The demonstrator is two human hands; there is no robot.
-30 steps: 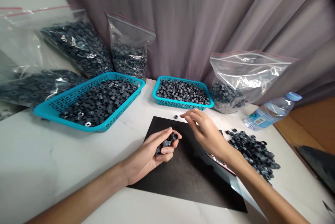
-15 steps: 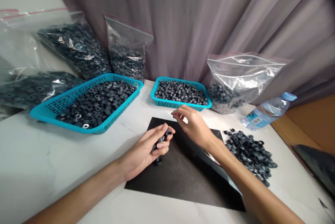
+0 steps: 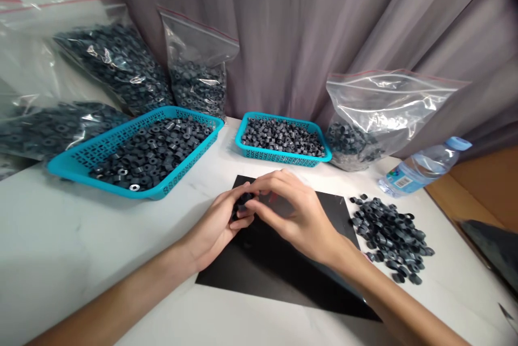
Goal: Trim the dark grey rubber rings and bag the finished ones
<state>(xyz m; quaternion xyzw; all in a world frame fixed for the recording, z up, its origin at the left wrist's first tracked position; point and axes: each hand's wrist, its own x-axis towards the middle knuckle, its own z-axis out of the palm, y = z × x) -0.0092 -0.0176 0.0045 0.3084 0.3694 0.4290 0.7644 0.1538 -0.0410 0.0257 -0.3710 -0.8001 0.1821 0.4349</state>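
My left hand (image 3: 220, 222) is curled around several dark grey, short tube-like rings (image 3: 242, 205) above the black mat (image 3: 267, 270). Fingers partly cover these rings. Close against it from the right, my right hand (image 3: 293, 208) has thumb and forefinger closed on a ring at the edge of the handful. How firmly it grips is hard to see. To the right of the mat lies a loose pile of the same dark grey rings (image 3: 392, 238) on the white table.
A large turquoise basket (image 3: 162, 192) of rings stands at left, a smaller turquoise basket (image 3: 283, 157) of rings at the back. Zip bags of rings, including one bag (image 3: 198, 76), line the curtain (image 3: 291, 27). A water bottle (image 3: 424, 170) leans at right.
My right hand has moved left and down from above the mat to meet my left hand. The ring seen below my left hand earlier no longer shows. The view has shifted slightly.
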